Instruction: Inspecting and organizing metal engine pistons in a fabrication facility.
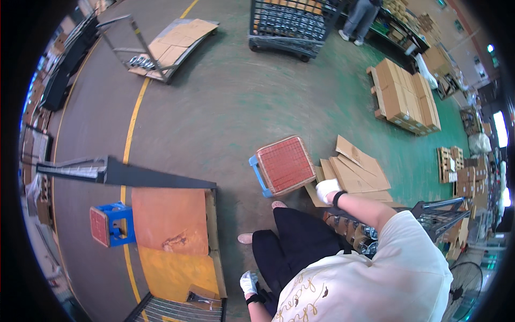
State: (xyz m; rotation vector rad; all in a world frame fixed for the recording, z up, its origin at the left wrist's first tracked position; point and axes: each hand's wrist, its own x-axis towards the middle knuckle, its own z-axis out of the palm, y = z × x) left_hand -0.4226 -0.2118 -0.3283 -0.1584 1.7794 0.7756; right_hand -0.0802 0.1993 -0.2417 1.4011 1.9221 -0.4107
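Note:
My right hand [328, 191], in a white glove, is closed beside the near right corner of a stool [285, 165] with a red, wire-lined top and blue legs. Whether it touches the stool or grips anything is hidden. Flattened brown cardboard sheets [358, 166] lie on the floor just past this hand. My left hand [248, 283], also gloved in white, hangs low by my thigh, its fingers curled and nothing visible in them. Close to its left stands a rack or cart topped with orange and yellow boards [170, 221].
A blue stool with a red top [109, 224] is left of the boards. Beside my right side is a crate of metal parts [366, 240]. Farther off stand a flat trolley [179, 42], a wheeled cage [289, 27], a pallet of cartons [403, 96] and another person [362, 20].

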